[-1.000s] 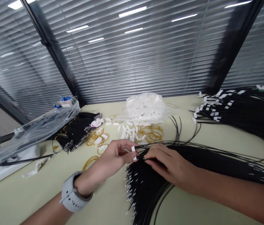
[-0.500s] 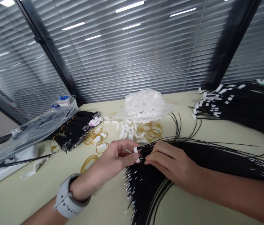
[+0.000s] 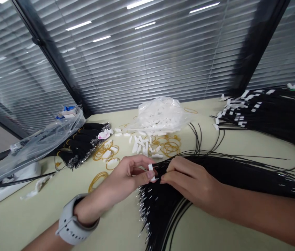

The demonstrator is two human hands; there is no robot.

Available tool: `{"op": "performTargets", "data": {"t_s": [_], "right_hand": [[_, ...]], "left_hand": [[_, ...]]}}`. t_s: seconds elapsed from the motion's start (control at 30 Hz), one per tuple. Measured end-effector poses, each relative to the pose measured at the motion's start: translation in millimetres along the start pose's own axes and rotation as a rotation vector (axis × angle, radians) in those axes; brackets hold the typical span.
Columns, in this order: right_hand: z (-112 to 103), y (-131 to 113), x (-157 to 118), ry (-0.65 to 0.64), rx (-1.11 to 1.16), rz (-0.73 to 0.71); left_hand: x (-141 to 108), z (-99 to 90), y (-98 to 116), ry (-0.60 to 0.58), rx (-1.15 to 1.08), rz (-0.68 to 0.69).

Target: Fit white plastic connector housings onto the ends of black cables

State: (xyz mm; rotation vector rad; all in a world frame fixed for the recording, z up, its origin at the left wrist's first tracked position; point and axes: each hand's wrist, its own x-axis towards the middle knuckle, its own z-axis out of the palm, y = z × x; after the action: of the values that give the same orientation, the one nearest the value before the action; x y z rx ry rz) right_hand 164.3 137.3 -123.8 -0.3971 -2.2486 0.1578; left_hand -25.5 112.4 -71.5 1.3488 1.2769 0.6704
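Observation:
My left hand [image 3: 133,176], with a grey watch band on its wrist, pinches a small white connector [image 3: 151,171] between thumb and fingers. Just to its right, my right hand [image 3: 189,177] is closed in a pinch on a thin black wire, whose metal tip shows close to the connector. Whether the tip is inside the connector cannot be made out. Below and behind both hands lies a large bundle of black wires [image 3: 160,205] with bare silvery ends on its left side. Several loose white connectors [image 3: 141,143] lie beyond my left hand.
A clear bag of white connectors [image 3: 160,115] stands near the blinds. Yellow rubber bands [image 3: 105,151] lie on the table [image 3: 121,223]. Wires with white connectors [image 3: 241,108] are at the back right. Tied black bundles [image 3: 84,143] and a plastic bag [image 3: 50,139] are at the left.
The view has shifted slightly. Both hands keep nearly the same pose and holds, with the connector and wire tip still close together.

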Motion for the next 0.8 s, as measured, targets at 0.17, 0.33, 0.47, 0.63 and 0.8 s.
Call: {"op": "performTargets", "data": {"t_s": [0.17, 0.33, 0.47, 0.63, 0.8], "right_hand": [[0.1, 0.3, 0.9, -0.003, -0.011, -0.007], [-0.6, -0.8, 2.3, 0.007, -0.02, -0.059], [-2.1, -2.3, 3.8, 0.011, 0.017, -0.093], [-3.4, -1.7, 2.5, -0.021, 0.04, -0.064], [-2.6, -1.0, -0.5, -0.081, 0.038, -0.086]], "left_hand": [[0.0, 0.8, 0.0, -0.007, 0.048, -0.003], [-2.1, 3.5, 3.9, 0.014, 0.085, -0.027], [-1.7, 4.2, 4.4, -0.007, 0.021, -0.022], [-2.7, 11.1, 2.0, 0.019, -0.043, -0.018], [-4.1, 17.9, -2.7, 0.131, -0.042, -0.059]]}}
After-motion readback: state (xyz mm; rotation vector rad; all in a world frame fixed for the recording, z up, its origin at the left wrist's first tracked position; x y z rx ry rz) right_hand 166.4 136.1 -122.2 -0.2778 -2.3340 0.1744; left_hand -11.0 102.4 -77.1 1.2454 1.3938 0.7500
